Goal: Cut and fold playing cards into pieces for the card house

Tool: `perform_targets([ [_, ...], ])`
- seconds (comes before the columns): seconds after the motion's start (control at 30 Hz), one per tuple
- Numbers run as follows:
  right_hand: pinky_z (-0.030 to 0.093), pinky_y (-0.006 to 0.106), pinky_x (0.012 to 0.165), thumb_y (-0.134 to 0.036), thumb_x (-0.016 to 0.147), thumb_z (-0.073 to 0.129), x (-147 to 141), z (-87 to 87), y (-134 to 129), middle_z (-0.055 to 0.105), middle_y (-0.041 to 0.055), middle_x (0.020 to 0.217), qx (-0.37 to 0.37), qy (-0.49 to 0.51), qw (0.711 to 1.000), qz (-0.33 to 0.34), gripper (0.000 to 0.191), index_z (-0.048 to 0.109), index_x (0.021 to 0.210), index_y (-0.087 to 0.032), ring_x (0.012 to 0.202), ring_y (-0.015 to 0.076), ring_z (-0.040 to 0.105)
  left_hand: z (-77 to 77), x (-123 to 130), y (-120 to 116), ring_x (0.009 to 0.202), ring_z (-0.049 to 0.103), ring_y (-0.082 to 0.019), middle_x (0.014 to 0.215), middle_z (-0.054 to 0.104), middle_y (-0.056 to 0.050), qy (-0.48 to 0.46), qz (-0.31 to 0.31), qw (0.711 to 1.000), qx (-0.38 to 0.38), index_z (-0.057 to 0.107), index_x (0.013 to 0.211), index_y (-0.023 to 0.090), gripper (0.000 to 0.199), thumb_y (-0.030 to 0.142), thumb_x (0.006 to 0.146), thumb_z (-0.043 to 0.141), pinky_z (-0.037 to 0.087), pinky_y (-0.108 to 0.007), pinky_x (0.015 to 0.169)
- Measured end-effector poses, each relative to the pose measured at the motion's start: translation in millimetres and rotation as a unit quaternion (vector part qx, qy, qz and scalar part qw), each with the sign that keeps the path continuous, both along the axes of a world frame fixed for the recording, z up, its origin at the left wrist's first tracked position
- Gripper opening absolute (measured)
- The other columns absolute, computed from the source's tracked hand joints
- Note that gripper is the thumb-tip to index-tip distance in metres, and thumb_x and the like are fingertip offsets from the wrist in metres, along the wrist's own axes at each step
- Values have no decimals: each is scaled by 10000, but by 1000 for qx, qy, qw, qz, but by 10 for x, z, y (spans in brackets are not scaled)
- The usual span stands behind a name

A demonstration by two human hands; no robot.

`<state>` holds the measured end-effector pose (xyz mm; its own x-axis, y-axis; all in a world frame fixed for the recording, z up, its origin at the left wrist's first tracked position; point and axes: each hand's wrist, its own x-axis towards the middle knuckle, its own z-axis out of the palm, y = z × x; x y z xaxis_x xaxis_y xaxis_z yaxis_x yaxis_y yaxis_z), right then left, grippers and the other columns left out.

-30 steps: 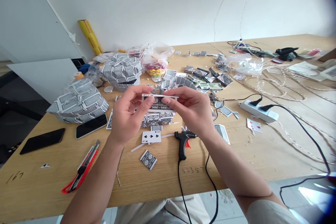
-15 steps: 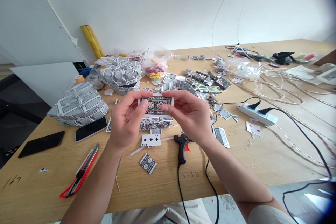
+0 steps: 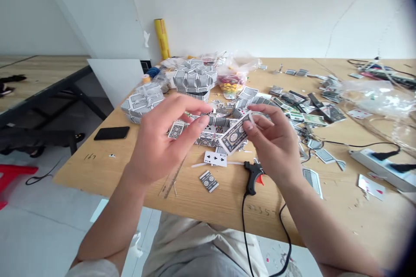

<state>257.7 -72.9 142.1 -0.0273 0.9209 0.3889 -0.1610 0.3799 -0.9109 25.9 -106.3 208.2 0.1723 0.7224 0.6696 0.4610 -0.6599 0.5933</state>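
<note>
Between the thumb and fingers of my right hand (image 3: pixel 271 140) is a playing card (image 3: pixel 234 135), its patterned back showing, tilted. My left hand (image 3: pixel 162 134) is raised to the left of that card with thumb and forefinger apart, holding nothing I can see. Behind and below the hands stands a box-like piece made of folded cards (image 3: pixel 208 138), partly hidden by the fingers. In front of it lie a three of clubs (image 3: pixel 215 159) and a small folded card (image 3: pixel 209 181). A black glue gun (image 3: pixel 253 177) with a red trigger lies below my right hand.
Two woven card containers (image 3: pixel 195 78) (image 3: pixel 141 104) stand at the back left. A phone (image 3: pixel 111 133) lies near the left edge. Card pieces (image 3: pixel 303 101) are heaped at the back right. A power strip (image 3: pixel 383 166) sits at right, and the glue gun's cable (image 3: pixel 246 229) hangs over the front edge.
My left hand has let go of the card and moved left. My right hand now holds it alone, tilted. The view has swung left, and the red cutter is no longer visible.
</note>
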Motion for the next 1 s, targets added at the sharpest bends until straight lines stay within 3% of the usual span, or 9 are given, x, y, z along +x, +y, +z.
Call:
perform_targets([
  [0.1, 589, 297, 655, -310, 981, 803, -301, -110, -212, 735, 9, 917, 11, -35, 998, 55, 287, 698, 1249, -297, 760, 167, 680, -313, -246, -398, 1135, 737, -243, 1251, 768, -67, 60, 25, 998, -15, 737, 1281, 275, 269, 289, 1013, 746, 633, -401, 995],
  [0.17, 618, 308, 704, -332, 1007, 769, -477, -243, -393, 772, 50, 1013, 7, -68, 994, 87, 206, 749, 1202, -267, 853, 185, 729, -666, -295, -675, 1223, 723, -262, 1314, 749, -89, 100, 55, 993, -21, 677, 1403, 288, 400, 257, 1010, 749, 614, -414, 1058],
  [0.3, 655, 344, 799, -387, 1013, 764, -650, -631, -755, 830, 84, 1123, -51, -172, 978, 105, 225, 815, 1199, -271, 988, 234, 791, -1386, -254, -1156, 1100, 774, -248, 1214, 782, -88, 74, 136, 987, -53, 628, 1442, 315, 442, 203, 1024, 716, 644, -375, 973],
  [0.43, 675, 368, 826, -437, 969, 809, -634, -958, -1028, 846, 66, 997, -119, -204, 965, 114, 313, 810, 1218, -247, 913, 240, 813, -1798, -231, -1435, 1031, 800, -249, 1164, 798, -89, 21, 102, 983, -148, 654, 1374, 292, 347, 227, 1035, 688, 673, -349, 876],
  [0.53, 674, 390, 870, -426, 956, 823, -598, -1011, -1143, 842, 48, 951, -113, -258, 953, 114, 334, 806, 1237, -246, 859, 230, 797, -1914, -307, -1489, 1011, 798, -224, 1115, 807, -75, 12, 76, 982, -170, 694, 1293, 286, 281, 156, 1073, 575, 666, -337, 868],
  [0.7, 657, 371, 875, -428, 953, 829, -630, -940, -1198, 848, 76, 1050, -86, -336, 923, 163, 227, 833, 1082, -241, 945, 250, 801, -2006, -499, -1395, 999, 779, -224, 1074, 816, -68, 86, 49, 987, -126, 771, 1196, 267, 289, 125, 1072, 552, 652, -377, 902],
  [0.83, 659, 373, 896, -329, 989, 785, -736, -1078, -1202, 848, 74, 1052, -76, -355, 918, 160, 156, 801, 1110, -232, 972, 258, 815, -2090, -591, -1292, 1011, 759, -230, 1084, 808, -79, 117, 21, 986, -119, 796, 1134, 253, 275, 127, 1066, 561, 642, -417, 944],
  [0.93, 660, 380, 906, -247, 1047, 681, -804, -1219, -1209, 828, 93, 1117, -32, -375, 915, 145, 172, 773, 1192, -235, 1015, 260, 807, -2074, -761, -1198, 1143, 740, -255, 1223, 783, -96, 132, 27, 982, -130, 769, 1199, 255, 198, 221, 1064, 627, 612, -442, 1032],
  [1.0, 661, 389, 908, -224, 1084, 603, -823, -1266, -1229, 808, 111, 1142, 14, -390, 911, 134, 211, 765, 1216, -237, 1028, 261, 799, -2003, -955, -1100, 1262, 698, -272, 1326, 745, -106, 146, 59, 977, -140, 713, 1325, 255, 272, 287, 1064, 642, 568, -449, 1116],
])
